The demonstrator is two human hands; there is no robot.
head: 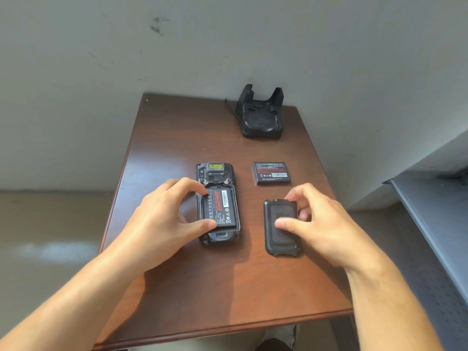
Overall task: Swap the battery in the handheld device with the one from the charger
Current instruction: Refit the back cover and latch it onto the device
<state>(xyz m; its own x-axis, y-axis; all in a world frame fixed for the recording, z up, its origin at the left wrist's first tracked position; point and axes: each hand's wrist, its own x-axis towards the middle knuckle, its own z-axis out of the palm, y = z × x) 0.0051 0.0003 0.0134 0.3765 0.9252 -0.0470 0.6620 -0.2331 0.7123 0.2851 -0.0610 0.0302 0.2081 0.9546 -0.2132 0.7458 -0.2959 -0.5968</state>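
Note:
The black handheld device (pixel 215 173) lies face down on the brown table (pixel 228 287) with its back open. A battery (pixel 221 207) with red print sits in its bay. My left hand (pixel 162 219) rests on the device's left side, forefinger and thumb touching the battery's edges. The black back cover (pixel 278 239) lies to the right of the device, and my right hand (pixel 321 224) has its thumb on top and fingers at the cover's far edge. A second battery (pixel 271 173) lies loose beyond the cover. The black charger cradle (pixel 260 117) stands empty at the far edge.
A thin cable (pixel 229 106) runs from the cradle's left side. A grey wall stands close behind the table. A grey metal shelf (pixel 435 224) edges in on the right. The floor drops away left of the table.

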